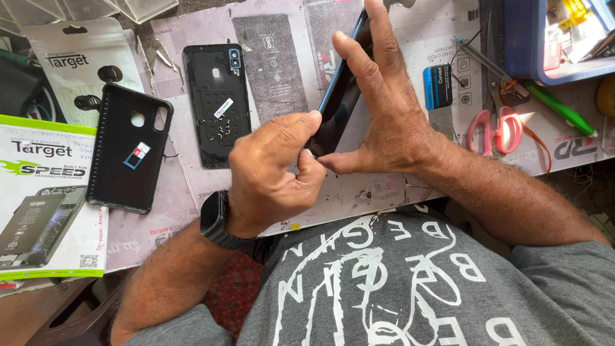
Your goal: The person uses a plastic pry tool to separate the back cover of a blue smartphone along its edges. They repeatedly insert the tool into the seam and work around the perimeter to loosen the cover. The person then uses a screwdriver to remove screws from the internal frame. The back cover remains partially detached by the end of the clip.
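Here, both hands (333, 138) on phone (339, 96).

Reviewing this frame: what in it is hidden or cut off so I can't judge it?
- Head view: the phone stands edge-on, its faces unseen; the right hand covers one side.
- What the left hand pinches at the phone's lower corner is hidden by its fingertips.
- The blue tray is cut by the top right edge.
- The screws on the back cover are too small to count.

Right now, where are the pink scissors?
In the head view, the pink scissors lie right of the right hand, beside a green pen.
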